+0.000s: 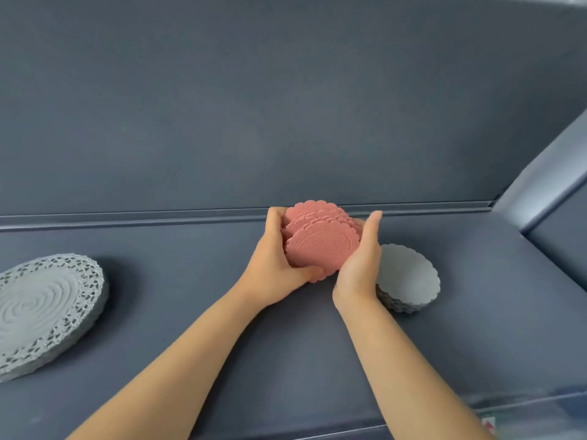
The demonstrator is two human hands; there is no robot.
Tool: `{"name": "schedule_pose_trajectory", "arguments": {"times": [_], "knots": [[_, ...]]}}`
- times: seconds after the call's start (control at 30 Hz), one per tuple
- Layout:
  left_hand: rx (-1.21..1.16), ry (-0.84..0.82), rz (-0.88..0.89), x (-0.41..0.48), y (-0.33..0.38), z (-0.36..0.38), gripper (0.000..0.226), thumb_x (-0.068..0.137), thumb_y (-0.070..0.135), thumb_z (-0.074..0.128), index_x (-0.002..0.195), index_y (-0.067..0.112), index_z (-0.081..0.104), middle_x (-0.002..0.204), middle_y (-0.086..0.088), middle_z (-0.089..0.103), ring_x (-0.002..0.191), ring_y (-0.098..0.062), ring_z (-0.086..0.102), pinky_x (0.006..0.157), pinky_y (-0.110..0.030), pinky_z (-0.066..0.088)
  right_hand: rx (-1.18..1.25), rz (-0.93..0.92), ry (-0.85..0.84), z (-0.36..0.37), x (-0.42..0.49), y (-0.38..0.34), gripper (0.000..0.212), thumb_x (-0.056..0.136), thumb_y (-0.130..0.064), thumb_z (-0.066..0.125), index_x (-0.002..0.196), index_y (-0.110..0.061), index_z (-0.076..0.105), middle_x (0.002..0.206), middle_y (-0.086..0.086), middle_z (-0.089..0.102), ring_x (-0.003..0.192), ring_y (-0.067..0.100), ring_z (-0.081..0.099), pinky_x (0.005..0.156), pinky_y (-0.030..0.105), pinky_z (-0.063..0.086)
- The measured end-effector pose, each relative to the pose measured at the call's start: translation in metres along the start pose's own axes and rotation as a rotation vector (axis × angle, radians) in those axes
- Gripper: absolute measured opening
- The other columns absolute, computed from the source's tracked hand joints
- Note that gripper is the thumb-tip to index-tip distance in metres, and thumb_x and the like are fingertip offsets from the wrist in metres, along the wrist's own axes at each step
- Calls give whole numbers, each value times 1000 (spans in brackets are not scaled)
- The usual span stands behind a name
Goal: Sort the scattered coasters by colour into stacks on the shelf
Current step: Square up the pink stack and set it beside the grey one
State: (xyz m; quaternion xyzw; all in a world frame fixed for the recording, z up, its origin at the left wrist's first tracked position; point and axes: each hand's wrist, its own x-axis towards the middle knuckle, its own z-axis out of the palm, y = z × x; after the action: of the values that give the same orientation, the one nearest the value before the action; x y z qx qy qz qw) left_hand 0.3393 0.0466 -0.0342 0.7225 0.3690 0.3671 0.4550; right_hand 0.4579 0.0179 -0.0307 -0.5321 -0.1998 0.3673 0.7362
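Observation:
A stack of pink scalloped coasters (319,239) sits tilted and fanned out near the back of the dark blue shelf (190,281). My left hand (274,265) grips its left side, thumb curled under the front edge. My right hand (360,265) presses against its right side with straight fingers. Just right of that hand, a stack of small grey scalloped coasters (409,277) lies flat on the shelf, partly hidden by my right wrist.
A stack of large grey lace-edged mats (44,309) lies at the shelf's left end. The back wall (286,106) rises right behind the pink stack. A side panel (546,185) closes the right end. The shelf's front edge runs along the bottom.

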Motion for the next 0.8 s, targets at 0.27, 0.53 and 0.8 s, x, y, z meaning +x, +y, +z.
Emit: {"name": "schedule_pose_trajectory", "arguments": {"times": [0.27,0.53,0.8], "knots": [[215,45,18,-3,6,-16,70,58,11,87,102,24,34,88,21,59,81,6,57,59,-6,43,105,-62,-208,5,4,4,17,81,-25,52,72,-18,64,73,-2,67,75,15,62,76,31,45],[-91,103,-136,-4,4,-16,96,49,-12,85,128,20,40,107,12,60,93,-3,63,69,-12,52,-20,117,-310,10,-3,5,40,98,-36,43,103,-7,70,99,8,74,94,22,70,87,38,53],[-280,187,-187,-7,7,-11,63,48,0,74,105,20,55,103,-4,67,96,-23,66,72,-44,59,-59,-42,-360,12,-7,2,45,94,-48,42,92,-13,70,100,6,72,100,22,67,93,40,49]]}}
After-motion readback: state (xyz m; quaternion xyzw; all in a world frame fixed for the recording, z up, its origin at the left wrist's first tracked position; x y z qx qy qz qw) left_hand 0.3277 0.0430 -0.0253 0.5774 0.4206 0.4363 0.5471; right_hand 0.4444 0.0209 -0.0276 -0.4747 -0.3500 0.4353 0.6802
